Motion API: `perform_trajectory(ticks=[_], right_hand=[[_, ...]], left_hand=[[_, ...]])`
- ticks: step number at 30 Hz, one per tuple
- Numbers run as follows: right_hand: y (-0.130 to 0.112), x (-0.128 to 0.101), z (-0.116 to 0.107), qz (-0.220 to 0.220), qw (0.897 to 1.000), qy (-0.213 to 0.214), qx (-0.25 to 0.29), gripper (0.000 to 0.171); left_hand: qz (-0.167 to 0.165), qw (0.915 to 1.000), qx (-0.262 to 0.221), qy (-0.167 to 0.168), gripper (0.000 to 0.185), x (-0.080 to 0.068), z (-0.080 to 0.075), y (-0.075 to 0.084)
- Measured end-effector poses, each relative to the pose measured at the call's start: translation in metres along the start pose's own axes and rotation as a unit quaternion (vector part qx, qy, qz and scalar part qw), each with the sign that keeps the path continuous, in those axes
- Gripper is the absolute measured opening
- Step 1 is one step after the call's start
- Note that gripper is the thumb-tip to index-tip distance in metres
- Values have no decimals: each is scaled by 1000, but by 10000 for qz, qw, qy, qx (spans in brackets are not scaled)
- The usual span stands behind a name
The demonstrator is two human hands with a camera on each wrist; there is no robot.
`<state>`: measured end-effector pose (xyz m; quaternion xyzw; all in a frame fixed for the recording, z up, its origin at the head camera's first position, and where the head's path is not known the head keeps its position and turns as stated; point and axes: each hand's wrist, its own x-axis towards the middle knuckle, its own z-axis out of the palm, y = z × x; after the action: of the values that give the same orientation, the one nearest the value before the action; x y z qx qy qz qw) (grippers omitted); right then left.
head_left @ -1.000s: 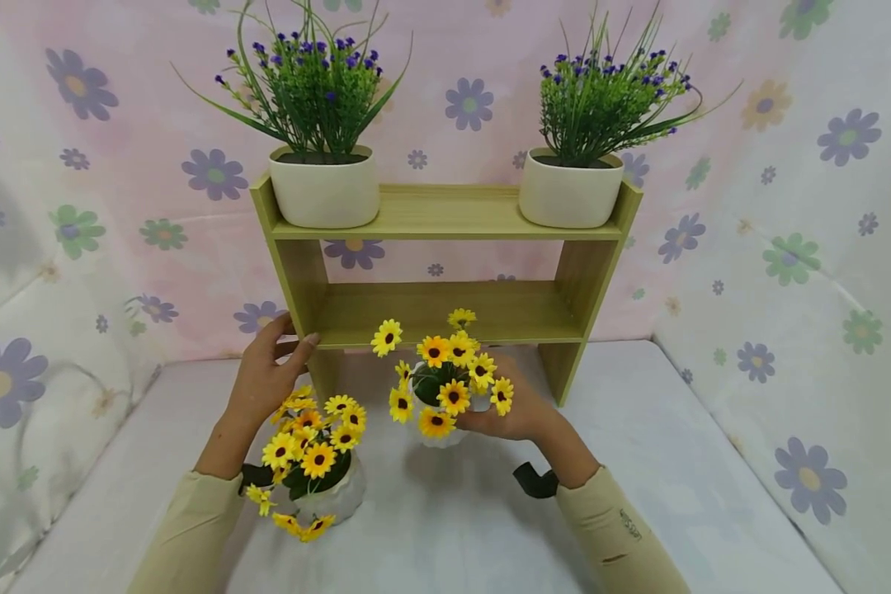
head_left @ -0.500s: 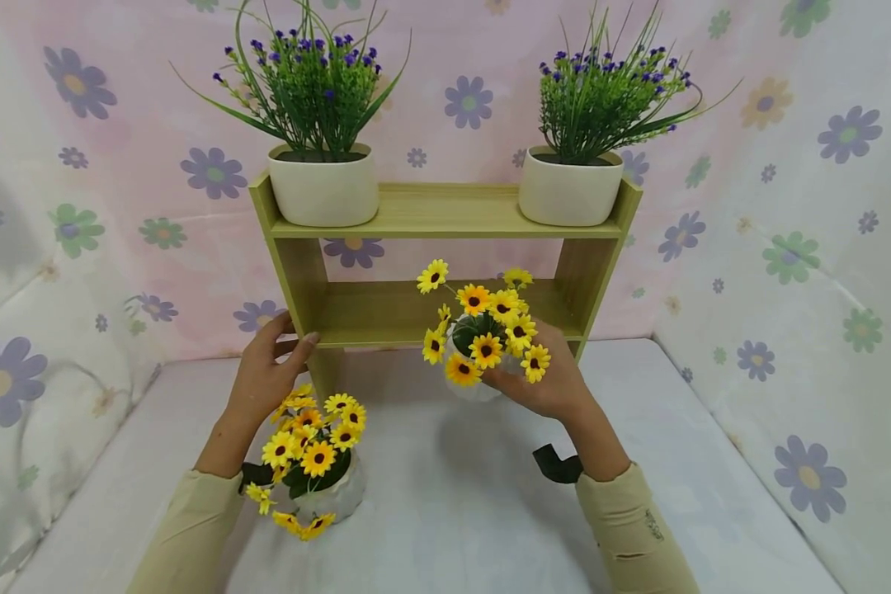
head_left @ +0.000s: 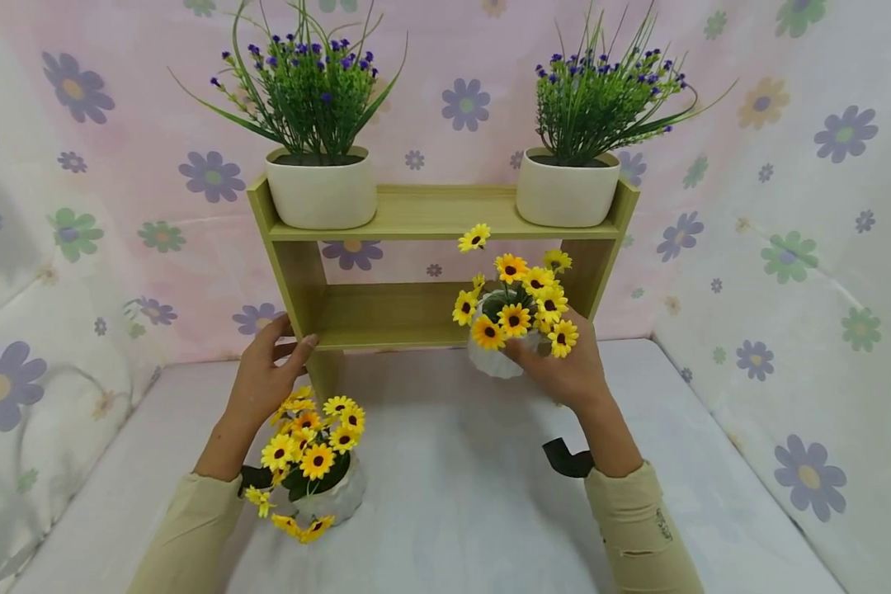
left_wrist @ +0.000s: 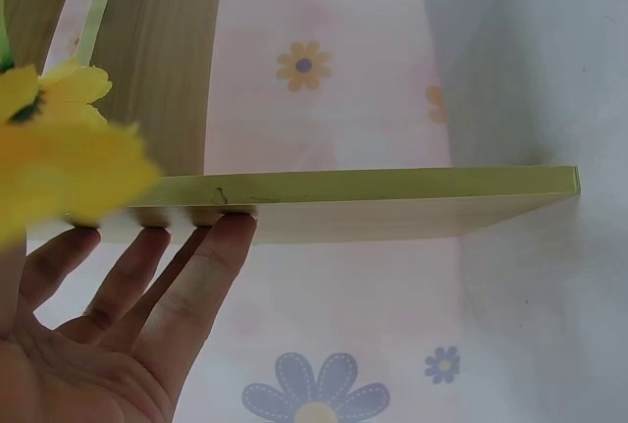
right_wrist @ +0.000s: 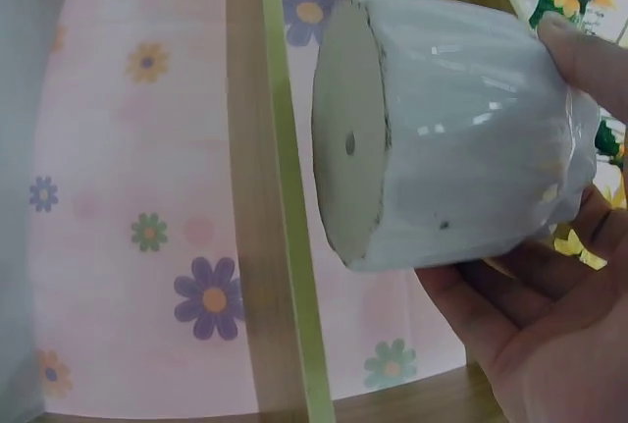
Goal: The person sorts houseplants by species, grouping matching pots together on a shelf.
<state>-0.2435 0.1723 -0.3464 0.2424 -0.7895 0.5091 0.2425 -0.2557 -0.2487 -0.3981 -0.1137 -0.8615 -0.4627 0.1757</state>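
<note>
My right hand grips a white ceramic flowerpot of yellow artificial sunflowers. It is raised in front of the middle board of a two-tier wooden shelf, toward its right end. In the right wrist view the pot's flat base, with a small hole, shows near the board's edge. My left hand holds the shelf's left side panel, fingertips on its outer face and thumb over the front edge. Below that hand stands a second white pot with similar sunflowers.
On the top board, two cream oval pots hold grass with purple flowers, one at each end. A flower-printed cloth hangs close behind the shelf. White cloth covers the table. Both wrists have black straps.
My right hand has carried the potted sunflowers up and to the right, from low in front of the shelf to its middle board. The left hand keeps its place on the panel.
</note>
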Motion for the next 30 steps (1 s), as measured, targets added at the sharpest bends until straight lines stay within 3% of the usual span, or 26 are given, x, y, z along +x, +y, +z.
perform_trajectory(ticks=[4, 9, 20, 25, 30], right_hand=[[3, 1, 0, 230, 9987, 316, -332, 63], [6, 5, 0, 115, 9979, 573, -280, 62], [17, 9, 3, 169, 9927, 955, -713, 63], [18, 10, 4, 41, 9868, 1273, -999, 63], [17, 10, 5, -155, 9720, 1799, -1507, 63]], left_hand=[[-37, 10000, 6, -5, 64, -1, 0, 0], [-48, 10000, 15, 0, 63, -3, -1, 1], [-24, 10000, -6, 6, 64, -3, -1, 0], [-15, 10000, 22, 7, 64, -3, 0, 0], [-3, 10000, 19, 18, 64, -1, 0, 1]])
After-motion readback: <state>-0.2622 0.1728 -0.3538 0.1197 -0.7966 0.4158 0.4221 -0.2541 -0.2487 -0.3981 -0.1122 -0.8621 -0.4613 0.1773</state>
